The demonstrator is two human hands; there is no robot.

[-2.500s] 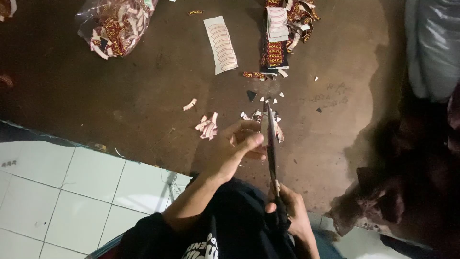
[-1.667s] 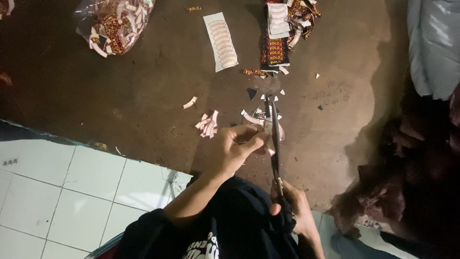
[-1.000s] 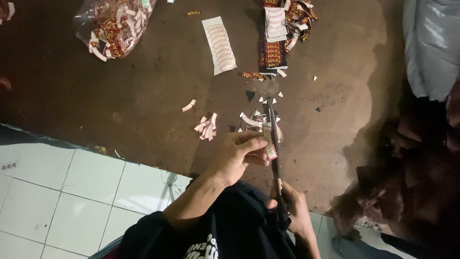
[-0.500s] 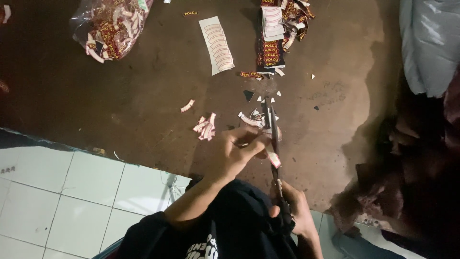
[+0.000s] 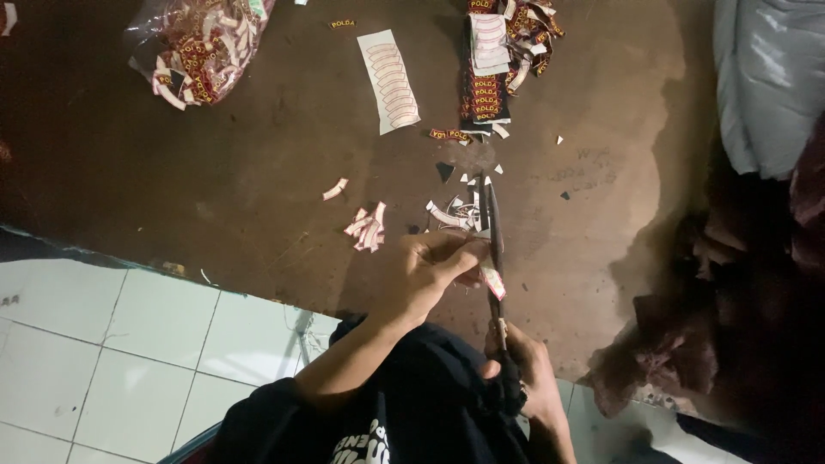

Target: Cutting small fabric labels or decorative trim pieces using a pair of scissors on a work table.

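I see the right hand (image 5: pixel 526 378) closed round the handles of the scissors (image 5: pixel 492 249), blades pointing away; the left hand (image 5: pixel 427 273) pinches a small patch piece (image 5: pixel 492 282) against the blades — just beyond lie cut scraps (image 5: pixel 368 228) on the brown floor (image 5: pixel 215 163); farther off, a white backing strip (image 5: pixel 393 82), a patch stack (image 5: pixel 486 86), a bag of patches (image 5: pixel 199 47).

Left hand (image 5: pixel 427 273) feeds a small patch (image 5: pixel 492 282) into scissors (image 5: pixel 491 232) gripped by right hand (image 5: pixel 524 369).
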